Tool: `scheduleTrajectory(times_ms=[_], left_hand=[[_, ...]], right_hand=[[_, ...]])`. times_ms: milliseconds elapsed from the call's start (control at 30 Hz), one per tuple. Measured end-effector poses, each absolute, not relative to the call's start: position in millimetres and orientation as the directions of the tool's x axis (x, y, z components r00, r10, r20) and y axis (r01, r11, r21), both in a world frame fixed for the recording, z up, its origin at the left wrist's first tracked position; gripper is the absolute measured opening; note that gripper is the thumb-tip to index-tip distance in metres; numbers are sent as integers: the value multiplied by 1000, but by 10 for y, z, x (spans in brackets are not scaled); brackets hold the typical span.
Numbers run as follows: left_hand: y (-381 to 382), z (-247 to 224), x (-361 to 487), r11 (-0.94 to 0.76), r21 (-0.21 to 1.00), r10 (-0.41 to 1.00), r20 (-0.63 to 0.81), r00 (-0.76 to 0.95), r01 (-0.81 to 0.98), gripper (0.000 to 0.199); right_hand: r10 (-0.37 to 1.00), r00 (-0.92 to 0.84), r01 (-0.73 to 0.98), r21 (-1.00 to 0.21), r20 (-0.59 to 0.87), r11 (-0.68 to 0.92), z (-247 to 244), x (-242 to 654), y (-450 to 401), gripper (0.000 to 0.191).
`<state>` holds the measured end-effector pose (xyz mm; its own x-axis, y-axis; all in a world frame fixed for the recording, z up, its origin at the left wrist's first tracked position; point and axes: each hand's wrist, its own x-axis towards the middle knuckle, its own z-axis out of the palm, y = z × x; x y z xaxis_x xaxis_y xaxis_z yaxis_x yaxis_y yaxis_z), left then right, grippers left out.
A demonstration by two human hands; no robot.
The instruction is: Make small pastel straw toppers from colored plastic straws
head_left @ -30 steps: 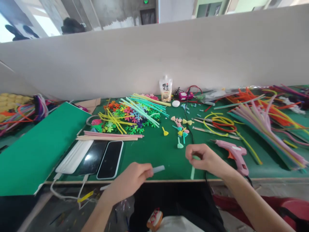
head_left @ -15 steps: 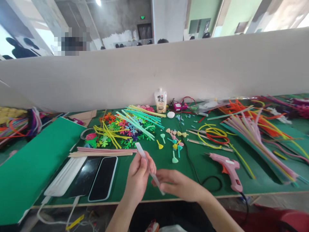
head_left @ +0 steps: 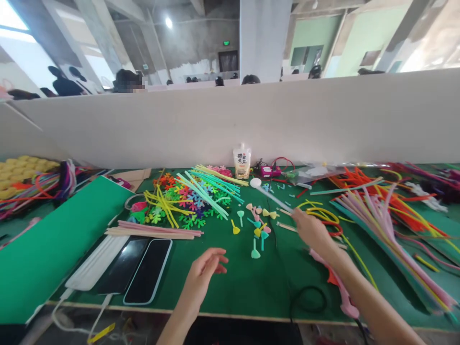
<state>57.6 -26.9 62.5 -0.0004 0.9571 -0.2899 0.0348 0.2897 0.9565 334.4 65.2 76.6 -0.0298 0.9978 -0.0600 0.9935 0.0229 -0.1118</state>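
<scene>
My right hand [head_left: 312, 230] is reaching over the right side of the green table, fingers closed on one end of a translucent white glue stick [head_left: 275, 198]. The stick's far end points up and left towards a white oval piece [head_left: 255, 182]. Under my right forearm lies a pink glue gun [head_left: 328, 270], partly covered. My left hand [head_left: 208, 266] hovers near the front middle, open with curved fingers and nothing in it. Between the hands lie several small bud-shaped pieces in yellow, mint and pink, among them a mint one [head_left: 255, 251].
Snowflake-shaped plastic pieces [head_left: 194, 218] lie under pipe cleaners at centre left. A phone [head_left: 148, 270] and a green board [head_left: 61, 244] are on the left. Pink pipe cleaners [head_left: 391, 230] fan out at right. A pouch [head_left: 242, 162] stands by the grey partition [head_left: 230, 120].
Both hands held the glue stick at the front middle. My left hand has let go, and my right hand has carried the stick forward and right. The view has tilted up slightly.
</scene>
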Motion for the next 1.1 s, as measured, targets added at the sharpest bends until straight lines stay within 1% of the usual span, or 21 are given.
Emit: scheduleTrajectory(times_ms=[67, 133, 200, 300, 367, 500, 600, 700, 733, 800, 900, 933, 1000, 1100], left_hand=[[-303, 576, 556, 278, 959, 958, -273, -86, 57, 48], [-340, 515, 564, 262, 963, 957, -250, -148, 63, 47], [-383, 439, 584, 248, 966, 956, -232, -181, 68, 46], [-456, 307, 604, 246, 965, 956, -226, -190, 93, 46], [-503, 228, 605, 254, 959, 956, -230, -180, 124, 46], [-551, 166, 598, 275, 936, 953, -236, -189, 217, 48], [-527, 201, 595, 286, 914, 953, -239, -188, 287, 46], [-453, 237, 580, 271, 891, 962, -237, -137, 364, 43], [-421, 240, 570, 258, 884, 966, -231, -114, 390, 41], [-348, 227, 545, 225, 870, 974, -220, -63, 439, 38], [-244, 169, 502, 180, 852, 977, -213, 11, 491, 33], [-214, 145, 490, 169, 847, 977, -210, 25, 505, 32], [-169, 97, 469, 150, 835, 981, -191, 24, 529, 31], [-139, 51, 444, 138, 824, 988, -151, -22, 549, 32]], right_hand=[[998, 29, 1000, 4, -52, -29, 730, 3530, 890, 34], [998, 3, 998, 70, -59, 1, 662, 3674, 1084, 38], [996, -35, 993, 108, -78, 43, 571, 3783, 1229, 44], [994, -93, 987, 129, -50, 99, 440, 3907, 1348, 47], [993, -112, 988, 99, -28, 115, 395, 3973, 1355, 49], [991, -129, 991, -19, 46, 130, 445, 4040, 1206, 42], [987, -124, 980, -141, 106, 138, 505, 3998, 992, 36], [969, -125, 940, -288, 211, 184, 466, 3838, 721, 30], [967, -123, 924, -330, 222, 193, 431, 3753, 620, 30], [968, -154, 881, -416, 197, 224, 342, 3532, 406, 30], [960, -207, 810, -517, 186, 275, 194, 3111, 93, 31], [958, -224, 796, -533, 181, 287, 145, 2965, 3, 33], [958, -198, 806, -521, 208, 280, 53, 2699, -139, 36], [964, -123, 867, -447, 234, 219, -53, 2426, -248, 42]])
